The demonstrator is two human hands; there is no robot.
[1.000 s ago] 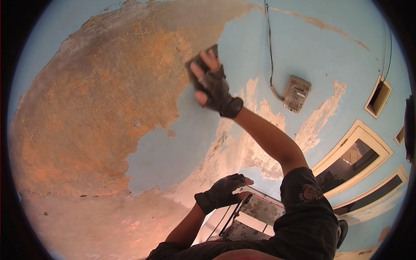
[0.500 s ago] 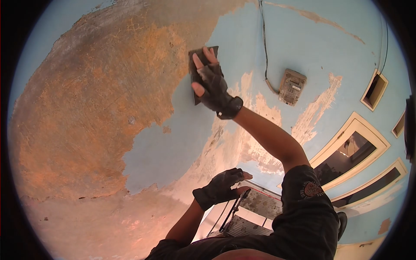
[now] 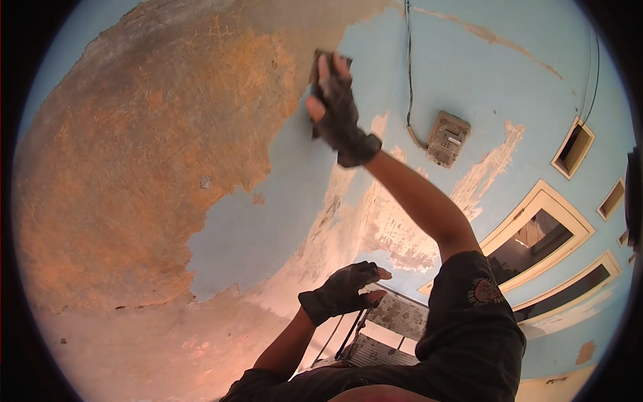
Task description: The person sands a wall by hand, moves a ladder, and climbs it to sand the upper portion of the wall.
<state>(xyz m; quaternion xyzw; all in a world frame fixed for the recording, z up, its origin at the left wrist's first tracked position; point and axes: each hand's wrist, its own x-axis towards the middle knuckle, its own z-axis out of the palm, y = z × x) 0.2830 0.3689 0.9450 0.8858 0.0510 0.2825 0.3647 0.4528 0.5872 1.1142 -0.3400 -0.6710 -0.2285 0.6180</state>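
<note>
My right hand (image 3: 339,110), in a black fingerless glove, is raised high and presses a dark sheet of sandpaper (image 3: 324,56) against the wall (image 3: 281,181). Its fingers lie along the sheet, and the palm hides most of it. This spot is on the border between bare brownish plaster (image 3: 167,134) and blue paint. Lower down, my left hand (image 3: 345,289), gloved the same way, hovers with thumb and fingers apart and nothing between them. Behind it, a stepladder (image 3: 395,315) with worn, paint-spotted treads is partly hidden by my body.
A dusty electric meter box (image 3: 448,139) is fixed to the blue wall, with a black cable (image 3: 409,74) running up from it. Cream-framed windows (image 3: 536,234) and a small vent opening (image 3: 573,147) are at the right. Peeled pale patches (image 3: 402,221) mark the wall's corner.
My right hand and the sandpaper have slid up and a little right along the wall. The left hand stays in nearly the same place. The view has shifted slightly.
</note>
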